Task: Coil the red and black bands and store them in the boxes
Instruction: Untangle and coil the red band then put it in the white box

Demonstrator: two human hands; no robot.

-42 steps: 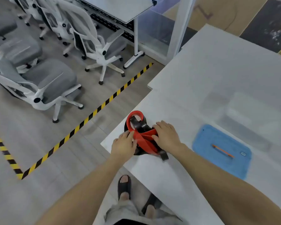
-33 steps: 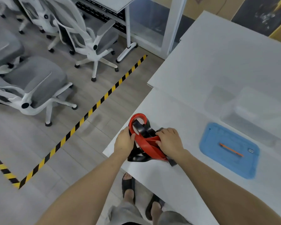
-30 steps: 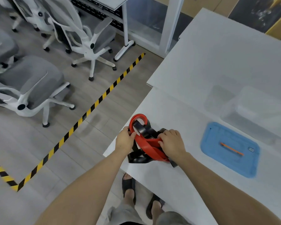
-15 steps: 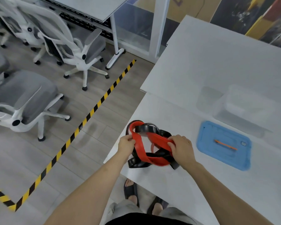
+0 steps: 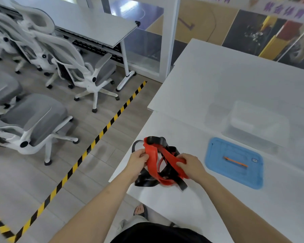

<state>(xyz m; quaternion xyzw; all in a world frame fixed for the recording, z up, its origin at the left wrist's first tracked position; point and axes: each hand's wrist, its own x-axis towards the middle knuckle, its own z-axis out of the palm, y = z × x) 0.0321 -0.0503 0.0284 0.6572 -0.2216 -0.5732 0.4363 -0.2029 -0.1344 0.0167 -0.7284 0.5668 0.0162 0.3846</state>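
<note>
- the red band (image 5: 152, 165) and the black band (image 5: 144, 182) are found tangled together in one loose heap at the near left corner of the white table (image 5: 182, 211), just beside its edge
- the red band is pinched by the left hand (image 5: 138, 161), with the fingers curled round its upper left part
- the other end of the red band is gripped by the right hand (image 5: 191, 165), with the fingers closed over the strap
- the red band is lifted partly off the table, while the black band is left mostly lying under and through it
- both bands are judged to be light, soft and floppy, with a rubbery, stretchy surface that is more likely to cling than to slip
- no breakage is to be feared, but a snap back could be expected if the bands are pulled hard while knotted
- hold is best taken on the flat of one strap, close to a crossing, so that one band can be drawn out of the other
- no single long axis can be given for the heap; the held stretch of red runs side to side between the hands, and its slack loop sags toward the person
- a raised black loop is pointed toward the far side of the table
- a clear box (image 5: 256, 123) and a blue mat (image 5: 235, 174) with an orange pencil (image 5: 235, 161) are seen to the right, well apart from the bands
</note>
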